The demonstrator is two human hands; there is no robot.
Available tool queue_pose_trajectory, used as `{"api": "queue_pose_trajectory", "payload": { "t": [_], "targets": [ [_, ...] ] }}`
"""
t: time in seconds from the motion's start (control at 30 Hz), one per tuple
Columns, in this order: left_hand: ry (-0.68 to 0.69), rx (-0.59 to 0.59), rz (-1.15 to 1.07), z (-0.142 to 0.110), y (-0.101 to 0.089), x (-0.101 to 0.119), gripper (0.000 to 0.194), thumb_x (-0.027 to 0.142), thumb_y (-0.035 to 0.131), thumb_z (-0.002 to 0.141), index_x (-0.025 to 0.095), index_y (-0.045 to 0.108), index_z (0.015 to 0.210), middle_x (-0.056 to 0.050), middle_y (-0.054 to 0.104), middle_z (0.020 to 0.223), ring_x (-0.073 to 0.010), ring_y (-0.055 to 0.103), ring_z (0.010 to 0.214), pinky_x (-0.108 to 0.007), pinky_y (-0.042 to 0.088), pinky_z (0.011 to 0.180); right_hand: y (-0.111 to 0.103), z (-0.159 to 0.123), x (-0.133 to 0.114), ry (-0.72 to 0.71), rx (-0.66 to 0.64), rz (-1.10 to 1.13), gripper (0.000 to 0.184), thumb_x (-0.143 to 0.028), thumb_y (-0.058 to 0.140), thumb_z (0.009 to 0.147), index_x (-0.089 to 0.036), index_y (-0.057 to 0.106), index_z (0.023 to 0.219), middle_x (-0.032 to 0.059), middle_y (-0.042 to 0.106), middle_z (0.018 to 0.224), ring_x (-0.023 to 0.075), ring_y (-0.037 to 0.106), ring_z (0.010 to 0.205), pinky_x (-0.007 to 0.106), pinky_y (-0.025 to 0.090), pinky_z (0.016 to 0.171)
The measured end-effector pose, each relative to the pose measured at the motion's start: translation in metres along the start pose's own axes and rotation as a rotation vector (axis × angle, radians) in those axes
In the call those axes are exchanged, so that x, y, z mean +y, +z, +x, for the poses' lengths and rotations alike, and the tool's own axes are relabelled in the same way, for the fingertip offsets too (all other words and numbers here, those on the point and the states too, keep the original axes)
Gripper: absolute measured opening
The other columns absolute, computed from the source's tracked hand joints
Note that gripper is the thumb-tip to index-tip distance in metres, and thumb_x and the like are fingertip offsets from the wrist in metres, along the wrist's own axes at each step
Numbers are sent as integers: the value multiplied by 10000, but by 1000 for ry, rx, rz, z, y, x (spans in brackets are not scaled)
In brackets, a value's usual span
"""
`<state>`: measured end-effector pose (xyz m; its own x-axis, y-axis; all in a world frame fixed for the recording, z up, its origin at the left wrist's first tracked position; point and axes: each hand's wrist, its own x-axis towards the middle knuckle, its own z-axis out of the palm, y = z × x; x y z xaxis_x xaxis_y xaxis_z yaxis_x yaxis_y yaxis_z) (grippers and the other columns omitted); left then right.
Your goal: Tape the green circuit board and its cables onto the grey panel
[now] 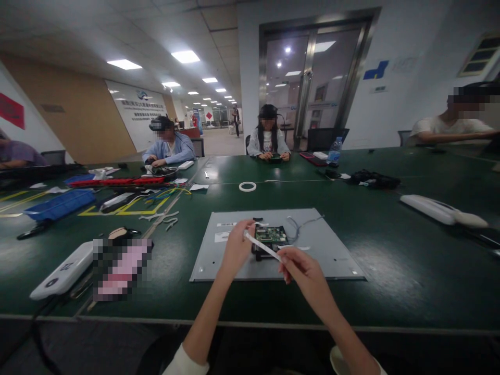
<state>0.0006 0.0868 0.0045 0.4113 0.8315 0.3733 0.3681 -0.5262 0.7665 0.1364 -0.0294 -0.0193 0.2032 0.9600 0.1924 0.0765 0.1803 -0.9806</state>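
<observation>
A narrow white flat strip runs slantwise between my two hands. I cannot tell whether it is a ribbon cable or tape. My left hand is closed on its upper end, beside a green circuit board. Lower down, my right hand pinches the other end between thumb and fingers. The board sits on a black frame on a grey metal panel, which lies flat on the table. A thin grey cable curls over the panel behind the board.
Left on the green table are a white power bank, a pixelated pink item and a blue tray. A white ring lies beyond the panel, a white device to the right. Several people sit around.
</observation>
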Motion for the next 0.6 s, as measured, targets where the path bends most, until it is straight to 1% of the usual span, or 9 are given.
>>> {"api": "queue_pose_trajectory", "payload": {
  "t": [0.07, 0.13, 0.17, 0.2, 0.27, 0.3, 0.4, 0.5, 0.6],
  "targets": [
    [-152, -224, -319, 0, -10, -4, 530, 443, 163, 931, 143, 587, 1038, -102, 655, 955, -190, 622, 855, -304, 468, 698, 1, 7, 7, 6, 15, -32, 286, -405, 514, 834, -152, 575, 951, 10, 593, 682, 93, 530, 561, 208, 431, 507],
    [-226, -358, -458, 1, -15, -9, 591, 515, 152, 911, 142, 598, 1018, -88, 656, 878, -170, 630, 733, -251, 433, 566, 3, 14, 15, 18, 13, -89, 287, -377, 494, 835, -147, 571, 989, 18, 605, 696, 102, 545, 583, 208, 432, 507],
    [-220, -364, -445, 2, -16, -12, 547, 533, 237, 893, 142, 606, 998, -76, 651, 851, -159, 621, 695, -233, 414, 536, 5, 17, 19, 24, 11, -120, 287, -362, 483, 834, -146, 569, 1001, 21, 612, 702, 107, 552, 592, 207, 431, 504],
    [-194, -326, -390, 4, -16, -15, 463, 515, 359, 863, 144, 612, 976, -59, 642, 826, -145, 606, 666, -220, 401, 521, 7, 19, 21, 30, 9, -149, 284, -347, 472, 831, -147, 567, 1009, 24, 618, 708, 111, 561, 599, 206, 430, 501],
    [-103, -267, -225, 10, -16, -22, 287, 374, 573, 757, 152, 625, 931, -24, 624, 773, -120, 567, 632, -206, 403, 533, 9, 23, 24, 45, 0, -200, 281, -317, 452, 823, -154, 562, 1023, 27, 632, 728, 118, 578, 615, 203, 427, 495],
    [-74, -259, -178, 14, -15, -26, 239, 295, 604, 720, 156, 632, 913, -9, 616, 751, -108, 549, 614, -202, 409, 544, 10, 25, 25, 53, -4, -223, 281, -304, 443, 819, -158, 558, 1029, 27, 638, 736, 120, 586, 617, 201, 424, 490],
    [-30, -240, -150, 25, -11, -38, 215, 175, 591, 686, 153, 638, 895, 9, 599, 716, -98, 544, 610, -204, 433, 582, 12, 30, 24, 68, -1, -296, 270, -265, 427, 807, -170, 546, 1030, 21, 651, 748, 122, 605, 612, 199, 419, 491],
    [5, -213, -84, 31, -4, -48, 216, 134, 571, 686, 155, 633, 891, 16, 594, 727, -98, 546, 617, -209, 443, 599, 14, 33, 25, 84, -5, -387, 233, -228, 416, 806, -182, 533, 1003, 6, 655, 734, 124, 613, 592, 209, 422, 518],
    [85, -210, 48, 31, 5, -55, 261, 94, 550, 701, 171, 625, 939, 7, 596, 799, -107, 545, 667, -224, 458, 647, 20, 35, 28, 104, 14, -562, 193, -193, 420, 812, -192, 532, 970, 2, 653, 727, 131, 613, 609, 220, 415, 568]
  ]
}}
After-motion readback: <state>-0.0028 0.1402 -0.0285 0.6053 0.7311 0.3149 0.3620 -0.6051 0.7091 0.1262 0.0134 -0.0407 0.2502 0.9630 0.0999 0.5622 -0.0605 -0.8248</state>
